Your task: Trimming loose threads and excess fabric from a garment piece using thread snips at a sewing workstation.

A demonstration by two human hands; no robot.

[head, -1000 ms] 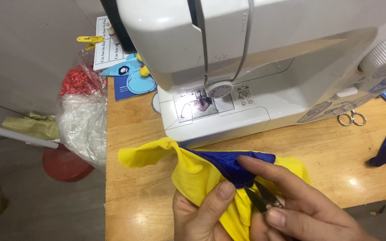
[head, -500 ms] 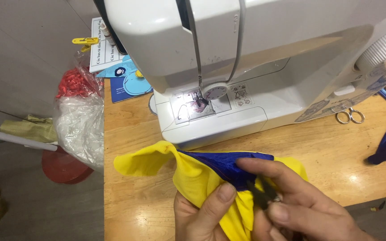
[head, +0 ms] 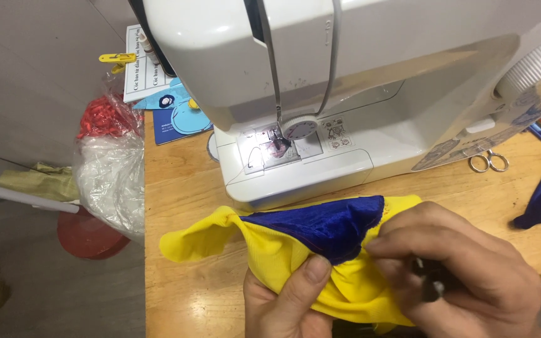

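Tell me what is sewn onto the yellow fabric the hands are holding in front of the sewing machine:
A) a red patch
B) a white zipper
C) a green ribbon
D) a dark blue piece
D: a dark blue piece lies joined along a seam on the yellow fabric, pinched by the left hand and the right hand in front of the white sewing machine.

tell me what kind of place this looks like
Likely a small sewing workspace: a white sewing machine on a wooden table, yellow and blue fabric in the hands, small scissors nearby.
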